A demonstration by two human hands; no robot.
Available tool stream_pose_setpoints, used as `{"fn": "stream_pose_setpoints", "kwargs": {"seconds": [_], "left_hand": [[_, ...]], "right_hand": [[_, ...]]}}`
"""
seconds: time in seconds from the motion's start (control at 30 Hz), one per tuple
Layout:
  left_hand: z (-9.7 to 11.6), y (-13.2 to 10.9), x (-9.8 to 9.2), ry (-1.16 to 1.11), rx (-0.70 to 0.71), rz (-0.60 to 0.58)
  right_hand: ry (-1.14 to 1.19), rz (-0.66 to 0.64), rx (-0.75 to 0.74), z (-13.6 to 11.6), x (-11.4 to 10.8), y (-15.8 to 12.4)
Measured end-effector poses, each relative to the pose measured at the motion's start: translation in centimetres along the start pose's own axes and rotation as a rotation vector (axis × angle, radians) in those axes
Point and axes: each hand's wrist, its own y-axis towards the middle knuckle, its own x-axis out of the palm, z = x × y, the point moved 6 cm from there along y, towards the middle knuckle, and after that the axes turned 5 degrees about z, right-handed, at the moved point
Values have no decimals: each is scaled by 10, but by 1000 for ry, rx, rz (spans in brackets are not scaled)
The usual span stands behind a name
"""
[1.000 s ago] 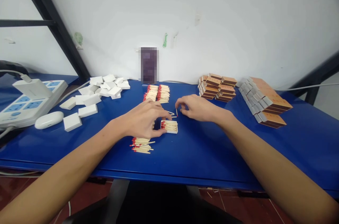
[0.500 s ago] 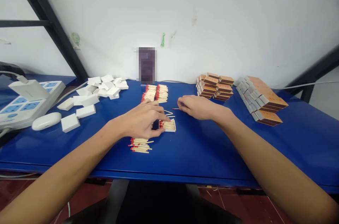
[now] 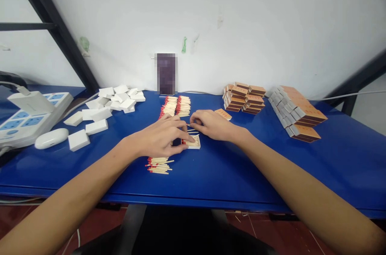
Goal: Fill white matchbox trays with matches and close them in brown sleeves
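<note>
My left hand (image 3: 161, 138) is closed round a small white matchbox tray (image 3: 194, 142) filled with red-tipped matches, holding it down on the blue table (image 3: 229, 174). Just behind the tray, my right hand (image 3: 209, 123) pinches at a few loose matches (image 3: 190, 129) with its fingertips together. A small heap of matches (image 3: 159, 165) lies in front of my left hand. Two neat bundles of matches (image 3: 176, 106) lie further back. One orange matchbox sleeve (image 3: 223, 114) lies alone beside my right hand.
A pile of empty white trays (image 3: 105, 106) lies at the back left. Stacks of orange sleeves (image 3: 244, 97) and a long row of finished boxes (image 3: 297, 112) stand at the back right. A power strip (image 3: 25, 116) and a white case (image 3: 51, 137) sit far left.
My right hand has slid left, from beside the tray to just behind it, uncovering the lone orange sleeve. My left hand has stayed on the tray.
</note>
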Motion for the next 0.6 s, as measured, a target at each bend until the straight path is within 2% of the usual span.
{"fn": "stream_pose_setpoints", "kwargs": {"seconds": [0.33,0.6], "left_hand": [[-2,0,-1,52,-25,31],[-3,0,-1,8,-22,26]], "right_hand": [[132,-95,-112,-8,-4,-6],[163,-178,-63,-4,-4,-6]]}}
